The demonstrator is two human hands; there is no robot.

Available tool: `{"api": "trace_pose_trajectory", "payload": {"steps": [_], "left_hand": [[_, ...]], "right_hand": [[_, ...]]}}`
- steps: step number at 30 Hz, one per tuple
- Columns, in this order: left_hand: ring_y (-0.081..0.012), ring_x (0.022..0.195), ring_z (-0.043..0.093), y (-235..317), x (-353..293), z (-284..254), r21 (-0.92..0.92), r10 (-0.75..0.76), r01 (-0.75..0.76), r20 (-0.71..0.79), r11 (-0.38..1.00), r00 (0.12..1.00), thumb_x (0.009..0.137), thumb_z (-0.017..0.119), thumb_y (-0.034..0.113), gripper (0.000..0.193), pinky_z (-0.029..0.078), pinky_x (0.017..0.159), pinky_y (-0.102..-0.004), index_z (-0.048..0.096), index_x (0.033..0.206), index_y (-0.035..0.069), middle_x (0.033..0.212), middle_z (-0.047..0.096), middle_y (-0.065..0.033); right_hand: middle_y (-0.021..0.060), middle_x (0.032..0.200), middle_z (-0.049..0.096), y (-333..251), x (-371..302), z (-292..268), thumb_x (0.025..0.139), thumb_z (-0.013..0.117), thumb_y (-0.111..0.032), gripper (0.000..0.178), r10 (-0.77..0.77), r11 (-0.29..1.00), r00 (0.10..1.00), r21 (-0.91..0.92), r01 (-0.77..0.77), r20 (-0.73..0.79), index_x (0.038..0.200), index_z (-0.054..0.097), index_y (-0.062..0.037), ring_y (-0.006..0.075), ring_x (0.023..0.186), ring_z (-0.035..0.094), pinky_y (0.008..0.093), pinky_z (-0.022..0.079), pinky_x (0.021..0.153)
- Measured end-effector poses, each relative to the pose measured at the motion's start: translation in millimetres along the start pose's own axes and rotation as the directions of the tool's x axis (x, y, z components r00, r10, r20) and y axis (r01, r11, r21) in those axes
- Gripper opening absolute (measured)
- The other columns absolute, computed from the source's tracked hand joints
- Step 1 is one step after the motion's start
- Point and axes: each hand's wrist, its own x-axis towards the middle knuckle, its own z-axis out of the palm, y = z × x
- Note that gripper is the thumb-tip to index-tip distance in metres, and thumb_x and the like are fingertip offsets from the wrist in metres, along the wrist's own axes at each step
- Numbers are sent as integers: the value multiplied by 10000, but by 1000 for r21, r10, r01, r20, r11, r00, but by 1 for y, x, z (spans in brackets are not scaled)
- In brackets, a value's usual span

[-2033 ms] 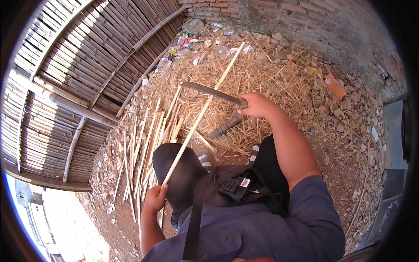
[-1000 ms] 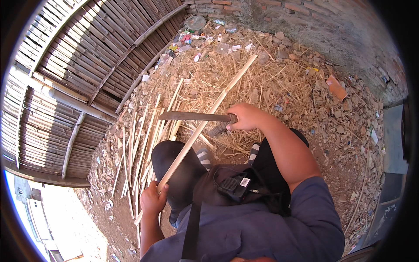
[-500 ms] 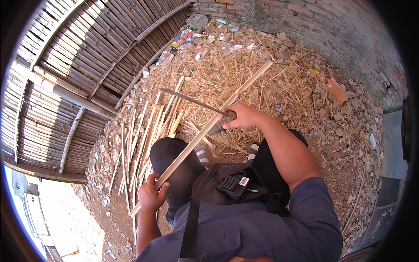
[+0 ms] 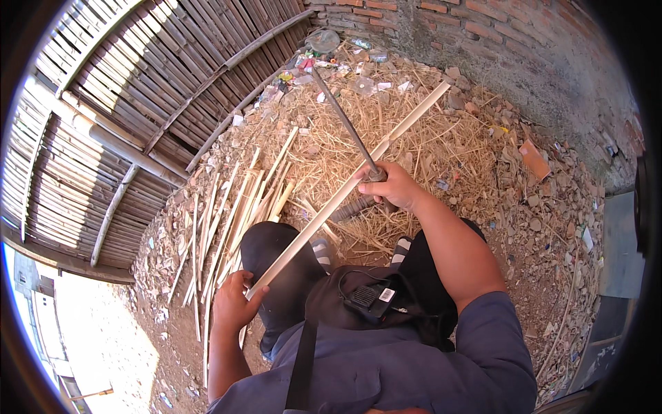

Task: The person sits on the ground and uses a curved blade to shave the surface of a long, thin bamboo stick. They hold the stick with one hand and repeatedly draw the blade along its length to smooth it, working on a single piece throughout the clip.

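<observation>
A long pale bamboo strip (image 4: 310, 232) runs slantwise in front of me, from near my left knee up to the far right. My left hand (image 4: 233, 301) is closed round its near end. In my right hand (image 4: 393, 188) is the handle of a machete (image 4: 343, 119), its long dark blade pointing away and slightly left. The blade crosses the strip close to the handle; whether they touch I cannot tell. Part of the handle shows below my right fingers.
Loose bamboo strips (image 4: 238, 207) lie on the ground to the left. Straw and shavings (image 4: 427, 145) cover the ground ahead, with a ribbed grey thing (image 4: 353, 209) near my feet. A bamboo fence (image 4: 103, 165) stands left, a brick wall (image 4: 510, 55) beyond.
The machete has swung from pointing left to pointing mostly away from me. My right hand has moved slightly right. The strip's near end has drawn up toward my left hand.
</observation>
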Motion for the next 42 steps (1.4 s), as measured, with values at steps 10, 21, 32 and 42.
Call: {"api": "trace_pose_trajectory", "payload": {"steps": [10, 21, 32, 42], "left_hand": [[-279, 681, 669, 149, 28, -92, -709, 659, -705, -535, -10, 529, 910, 746, 434, 463, 508, 559, -381, 625, 1092, 25, 843, 660, -131], [-223, 715, 586, 226, 52, -81, -709, 549, -545, -699, -447, 459, 934, 705, 416, 334, 455, 579, -304, 679, 1066, 110, 909, 577, -144], [-312, 776, 631, 238, 21, -90, -985, 486, -108, -161, -135, 859, 977, 635, 401, 424, 504, 655, -345, 640, 1014, -22, 998, 606, -215], [-180, 740, 538, 282, 24, -107, -929, 250, -167, -256, -329, 934, 856, 767, 138, 230, 465, 642, -261, 575, 757, 61, 877, 539, -116]], "right_hand": [[7, 795, 639, -2, 6, 2, 860, 759, -74, 237, 41, 996, 999, -75, -43, -31, 1077, 679, -24, 71, 575, 542, 239, 436, 535], [8, 813, 654, 3, 4, -11, 857, 768, -99, 237, 30, 996, 999, -78, -33, -36, 1071, 690, -34, 66, 565, 544, 238, 442, 528], [16, 808, 669, -5, 6, -18, 845, 780, -101, 245, 43, 995, 999, -93, -45, -30, 1059, 683, -31, 68, 582, 554, 239, 449, 532], [16, 830, 670, -6, 2, -20, 844, 780, -89, 251, 48, 996, 998, -68, -50, -30, 1072, 698, -23, 67, 636, 581, 237, 472, 520]]}}
